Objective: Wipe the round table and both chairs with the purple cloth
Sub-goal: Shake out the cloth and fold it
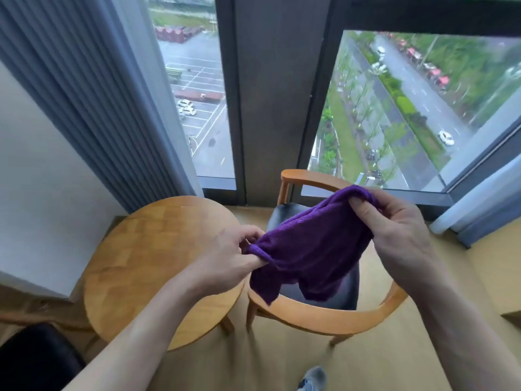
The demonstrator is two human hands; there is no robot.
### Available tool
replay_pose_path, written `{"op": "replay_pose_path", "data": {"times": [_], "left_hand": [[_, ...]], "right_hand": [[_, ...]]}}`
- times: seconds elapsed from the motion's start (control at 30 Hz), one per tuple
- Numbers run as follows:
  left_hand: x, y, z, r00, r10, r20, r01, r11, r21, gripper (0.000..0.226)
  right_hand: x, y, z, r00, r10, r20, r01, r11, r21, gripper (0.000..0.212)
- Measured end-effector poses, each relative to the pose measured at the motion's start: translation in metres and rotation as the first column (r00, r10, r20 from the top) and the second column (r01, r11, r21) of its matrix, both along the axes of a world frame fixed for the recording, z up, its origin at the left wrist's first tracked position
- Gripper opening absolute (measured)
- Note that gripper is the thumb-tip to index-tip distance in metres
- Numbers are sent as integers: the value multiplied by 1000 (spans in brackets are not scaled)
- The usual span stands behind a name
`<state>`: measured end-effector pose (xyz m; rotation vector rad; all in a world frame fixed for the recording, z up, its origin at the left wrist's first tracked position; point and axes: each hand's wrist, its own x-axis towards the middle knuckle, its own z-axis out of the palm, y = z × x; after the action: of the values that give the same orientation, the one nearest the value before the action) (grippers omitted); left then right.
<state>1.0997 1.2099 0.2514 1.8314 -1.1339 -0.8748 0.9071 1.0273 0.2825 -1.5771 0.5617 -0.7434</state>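
I hold the purple cloth (pixel 313 249) stretched in the air between both hands, above the chair. My left hand (pixel 234 255) pinches its lower left corner. My right hand (pixel 394 224) grips its upper right edge, thumb over the fabric. The round wooden table (pixel 146 261) stands below and to the left, its top bare. A wooden chair (pixel 332 317) with a curved backrest and a dark seat stands right of the table, partly hidden by the cloth. The dark seat of a second chair (pixel 36 359) shows at the bottom left corner.
Tall windows (pixel 394 114) fill the wall behind the furniture, with a dark pillar between them. A grey curtain (pixel 93 88) hangs at the left beside a white wall. A second curtain (pixel 479 204) hangs at the right. My shoe (pixel 313 379) stands on the wooden floor.
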Motion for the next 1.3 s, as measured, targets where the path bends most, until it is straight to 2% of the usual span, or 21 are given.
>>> {"op": "replay_pose_path", "data": {"times": [0.1,0.23,0.3,0.37,0.43,0.47,0.5,0.57,0.7,0.77,0.87,0.93,1.0,1.07,1.13,1.23,1.3], "left_hand": [[17,29,19,993,104,48,-100,991,-88,13],[35,58,50,970,221,97,-198,960,-200,20],[46,70,61,923,331,194,-272,921,-280,23],[59,80,68,841,514,169,-455,841,-294,8],[72,90,69,747,651,131,-621,755,-212,35],[78,94,68,733,669,120,-651,742,-161,49],[82,98,69,736,669,109,-657,743,-124,58],[89,102,74,769,639,24,-633,766,-117,61],[105,97,104,802,569,-180,-597,751,-284,41],[114,95,125,794,543,-272,-607,731,-312,39],[126,91,148,789,500,-358,-604,739,-299,34],[131,86,160,802,486,-347,-585,755,-296,37],[137,83,174,809,524,-267,-585,761,-280,36],[145,83,187,803,574,-160,-596,770,-230,35],[151,84,196,801,588,-116,-599,781,-178,38],[151,78,205,801,561,-207,-596,778,-198,42],[147,71,209,795,542,-273,-602,764,-234,44]], "right_hand": [[6,16,17,999,-22,-31,19,997,-76,13],[28,36,31,998,-8,-55,3,996,-90,11],[46,47,39,998,0,-60,-7,992,-124,16],[62,56,48,998,6,-57,-17,983,-182,31],[76,64,58,998,30,-58,-42,972,-230,39],[81,67,64,997,43,-69,-59,967,-250,43],[86,70,68,995,54,-86,-75,962,-264,46],[94,71,75,988,84,-131,-113,967,-230,46],[102,60,82,960,172,-219,-190,980,-61,33],[104,49,84,928,241,-285,-248,969,11,33],[108,36,85,886,383,-261,-342,920,191,17],[111,31,86,887,390,-246,-353,917,184,14],[113,28,86,922,324,-213,-306,945,115,15],[111,26,90,968,213,-130,-210,977,40,15],[108,23,95,984,180,-11,-180,983,26,15],[103,18,95,972,212,107,-216,976,27,23],[102,16,88,975,200,92,-201,980,-7,18]]}}
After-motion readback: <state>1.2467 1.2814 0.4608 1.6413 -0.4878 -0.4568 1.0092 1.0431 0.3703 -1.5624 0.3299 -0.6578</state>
